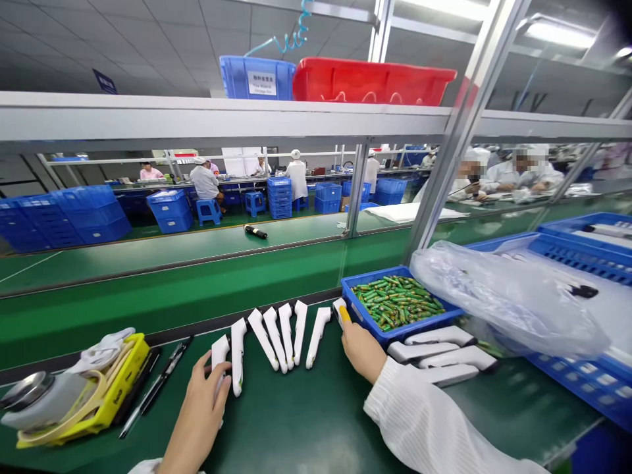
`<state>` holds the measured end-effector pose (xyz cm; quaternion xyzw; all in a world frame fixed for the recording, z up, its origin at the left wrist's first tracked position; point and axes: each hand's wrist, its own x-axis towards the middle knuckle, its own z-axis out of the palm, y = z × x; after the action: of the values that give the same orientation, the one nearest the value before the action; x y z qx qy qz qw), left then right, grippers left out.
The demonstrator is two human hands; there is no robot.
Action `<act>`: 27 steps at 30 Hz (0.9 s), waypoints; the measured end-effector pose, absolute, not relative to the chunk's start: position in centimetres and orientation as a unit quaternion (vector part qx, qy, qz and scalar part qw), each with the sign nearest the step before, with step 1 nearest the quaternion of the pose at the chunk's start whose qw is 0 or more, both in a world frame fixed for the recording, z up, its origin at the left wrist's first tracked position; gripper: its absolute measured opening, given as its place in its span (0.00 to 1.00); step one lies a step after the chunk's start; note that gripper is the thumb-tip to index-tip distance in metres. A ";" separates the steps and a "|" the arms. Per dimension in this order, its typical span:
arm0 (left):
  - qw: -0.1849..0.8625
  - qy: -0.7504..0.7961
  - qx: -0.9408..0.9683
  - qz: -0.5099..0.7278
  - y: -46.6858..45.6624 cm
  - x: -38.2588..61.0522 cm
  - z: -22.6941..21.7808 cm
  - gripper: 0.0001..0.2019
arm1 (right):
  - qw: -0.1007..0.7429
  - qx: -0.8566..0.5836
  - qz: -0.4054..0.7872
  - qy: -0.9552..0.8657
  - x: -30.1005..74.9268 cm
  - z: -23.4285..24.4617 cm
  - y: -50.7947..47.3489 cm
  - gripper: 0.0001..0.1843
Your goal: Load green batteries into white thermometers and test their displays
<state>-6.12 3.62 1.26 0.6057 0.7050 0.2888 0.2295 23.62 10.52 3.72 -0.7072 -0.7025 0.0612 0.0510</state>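
My left hand (200, 411) rests on the green mat with its fingers around the leftmost white handheld device (220, 355). Beside it a row of several white devices (276, 336) lies fanned out on the mat. My right hand (362, 349), in a white sleeve, grips another white device with a yellow part (340, 311) next to the small blue bin of green batteries (395, 301). Three more white devices (444, 355) lie stacked to the right of that hand.
A yellow tray (116, 388) with a cloth, tape and a metal tin sits at the left, with pens (158, 385) beside it. A large plastic bag (498, 296) covers blue crates at the right. A conveyor (172, 250) runs behind; other workers sit farther back.
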 end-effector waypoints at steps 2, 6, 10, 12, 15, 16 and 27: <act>0.272 0.700 0.574 0.327 3.4 -5.9 1.2 0.21 | 0.062 -0.715 0.051 -0.695 23.4 3.6 10.7 0.15; 0.316 0.691 0.501 0.414 4.0 -6.7 1.2 0.13 | 0.113 -0.684 0.048 -0.719 22.5 3.7 10.3 0.19; 0.377 0.668 0.395 0.506 4.7 -8.3 0.7 0.25 | 0.159 -0.584 0.159 -0.780 21.7 2.9 9.9 0.12; 0.407 0.639 0.344 0.555 4.5 -8.6 1.3 0.34 | 0.202 -0.566 0.209 -0.771 21.6 2.3 10.0 0.12; 0.444 0.577 0.316 0.609 3.9 -7.6 3.1 0.32 | 0.301 -0.578 0.262 -0.712 22.0 1.7 10.6 0.14; 0.458 0.549 0.308 0.628 3.7 -6.9 3.7 0.28 | 0.334 -0.580 0.284 -0.687 22.2 1.7 10.8 0.14; 0.600 0.427 0.349 0.580 1.9 0.5 3.9 0.15 | 0.518 -0.275 0.739 -0.330 16.6 3.9 6.6 0.19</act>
<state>0.52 1.92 3.85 0.3493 0.4270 0.5798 0.5996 16.56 6.57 3.86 -0.2750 -0.3299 0.7395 0.5183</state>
